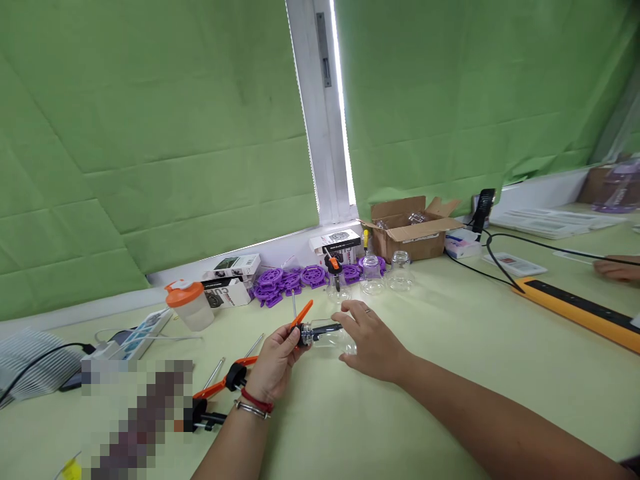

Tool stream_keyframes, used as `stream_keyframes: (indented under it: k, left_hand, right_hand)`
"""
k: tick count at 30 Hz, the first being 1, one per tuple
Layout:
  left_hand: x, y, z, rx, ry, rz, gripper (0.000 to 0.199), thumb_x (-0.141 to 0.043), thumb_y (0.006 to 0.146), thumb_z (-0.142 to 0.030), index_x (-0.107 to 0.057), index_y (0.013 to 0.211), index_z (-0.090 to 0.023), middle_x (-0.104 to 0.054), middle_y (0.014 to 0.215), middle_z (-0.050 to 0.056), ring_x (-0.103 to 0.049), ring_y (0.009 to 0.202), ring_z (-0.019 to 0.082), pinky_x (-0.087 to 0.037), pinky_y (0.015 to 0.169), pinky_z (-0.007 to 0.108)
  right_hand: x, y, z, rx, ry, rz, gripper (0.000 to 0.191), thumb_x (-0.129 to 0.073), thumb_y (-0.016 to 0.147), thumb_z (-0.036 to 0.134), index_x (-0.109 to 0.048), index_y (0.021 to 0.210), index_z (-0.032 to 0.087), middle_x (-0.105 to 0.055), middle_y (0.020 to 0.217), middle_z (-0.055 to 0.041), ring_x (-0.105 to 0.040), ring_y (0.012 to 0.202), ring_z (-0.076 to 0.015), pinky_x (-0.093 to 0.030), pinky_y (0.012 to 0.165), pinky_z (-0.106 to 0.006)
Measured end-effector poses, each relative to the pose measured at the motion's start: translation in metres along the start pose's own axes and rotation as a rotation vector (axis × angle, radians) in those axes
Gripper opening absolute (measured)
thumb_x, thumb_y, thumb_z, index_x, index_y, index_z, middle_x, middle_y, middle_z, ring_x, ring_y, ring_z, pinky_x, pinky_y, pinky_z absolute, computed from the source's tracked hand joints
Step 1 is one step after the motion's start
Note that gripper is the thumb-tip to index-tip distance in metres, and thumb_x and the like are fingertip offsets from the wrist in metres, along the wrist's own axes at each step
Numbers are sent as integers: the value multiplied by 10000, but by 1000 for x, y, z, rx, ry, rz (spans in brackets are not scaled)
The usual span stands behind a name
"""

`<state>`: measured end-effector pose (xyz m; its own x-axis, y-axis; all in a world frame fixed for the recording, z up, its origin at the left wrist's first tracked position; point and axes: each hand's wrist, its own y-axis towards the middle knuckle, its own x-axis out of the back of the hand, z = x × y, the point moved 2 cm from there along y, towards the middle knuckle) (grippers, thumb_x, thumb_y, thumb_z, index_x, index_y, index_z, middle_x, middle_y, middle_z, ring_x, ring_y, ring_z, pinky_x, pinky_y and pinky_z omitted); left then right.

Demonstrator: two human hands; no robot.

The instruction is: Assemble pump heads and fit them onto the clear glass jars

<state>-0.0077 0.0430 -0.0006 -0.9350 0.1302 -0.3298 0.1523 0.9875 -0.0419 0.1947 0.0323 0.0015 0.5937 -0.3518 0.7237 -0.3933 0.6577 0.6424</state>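
Observation:
Pinched in my left hand (277, 360) is a black cap with an orange handle (303, 311) and a thin metal rod. The cap sits at the mouth of a clear glass jar (327, 335), which lies sideways in the air with a black stem inside it. My right hand (370, 340) curves its fingers and thumb around the jar's base end. To the left of my left wrist lie more black caps with orange handles (213, 389) and metal rods. Beyond my hands stands another glass jar fitted with a black and orange top (335, 267).
Two upturned glass jars (401, 270) stand near an open cardboard box (417, 230). Purple plastic parts (285, 280), small boxes (225, 287) and an orange-lidded cup (189, 305) line the back. Right of me lie an orange power strip (580, 313) with cables and another person's hand (617, 268).

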Motion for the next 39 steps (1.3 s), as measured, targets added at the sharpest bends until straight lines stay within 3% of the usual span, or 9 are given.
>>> stream_keyframes:
  k: [8, 14, 20, 24, 29, 33, 36, 39]
  left_hand:
    - [6, 0, 4, 29, 91, 94, 283, -724, 711, -339, -626, 872, -128, -622, 862, 54, -560, 724, 115, -462, 727, 268]
    - [3, -3, 3, 45, 122, 155, 277, -699, 736, -333, -597, 894, -130, -610, 910, 69, -572, 772, 136, -491, 757, 315]
    - [0, -6, 0, 51, 212, 146, 313, -704, 720, -357, -579, 883, -121, -641, 839, 74, -622, 724, 160, -508, 740, 339]
    - [-3, -6, -1, 48, 217, 129, 315, -704, 716, -356, -555, 889, -139, -654, 827, 65, -643, 719, 169, -513, 743, 358]
    - [-4, -5, 0, 19, 174, 77, 327, -711, 702, -355, -533, 875, -142, -668, 805, 71, -650, 690, 168, -512, 714, 340]
    - [-4, -6, -3, 16, 165, 46, 321, -705, 708, -353, -532, 878, -142, -670, 773, 67, -645, 662, 161, -508, 688, 321]
    - [-4, -7, -6, 16, 176, 39, 342, -711, 698, -364, -538, 895, -144, -670, 769, 61, -645, 661, 164, -509, 681, 323]
    - [-4, -7, -6, 10, 191, 41, 336, -713, 698, -367, -539, 884, -147, -670, 790, 58, -648, 701, 167, -516, 714, 339]
  right_hand:
    - [7, 2, 0, 117, -57, 19, 517, -701, 589, 116, -535, 1074, 175, -466, 1124, -123, -442, 1087, -278, -433, 923, -422]
    - [11, 2, -6, 180, -71, 11, 525, -692, 611, 122, -531, 1107, 183, -464, 1147, -121, -427, 1135, -286, -413, 960, -435]
    - [10, 1, -11, 193, -44, 33, 531, -698, 614, 130, -532, 1115, 184, -471, 1154, -123, -439, 1136, -288, -412, 967, -444]
    - [4, -1, -17, 203, 55, 14, 647, -696, 643, 136, -446, 1236, 205, -467, 1215, -126, -422, 1196, -284, -383, 1007, -451]
    - [3, -1, -25, 137, 260, -67, 892, -734, 683, 307, -209, 1401, 240, -265, 1451, -161, -278, 1347, -287, -332, 1058, -474]
    - [10, 0, -30, 27, 394, -8, 930, -764, 647, 391, -245, 1409, 268, -194, 1499, -143, -211, 1376, -307, -317, 1062, -503]
    - [12, -2, -38, -55, 566, 136, 870, -738, 683, 353, -262, 1410, 302, -261, 1480, -126, -312, 1334, -294, -391, 1006, -490]
    - [10, -5, -46, -134, 735, 235, 820, -720, 699, 276, -284, 1393, 314, -353, 1419, -114, -407, 1266, -257, -487, 903, -408]
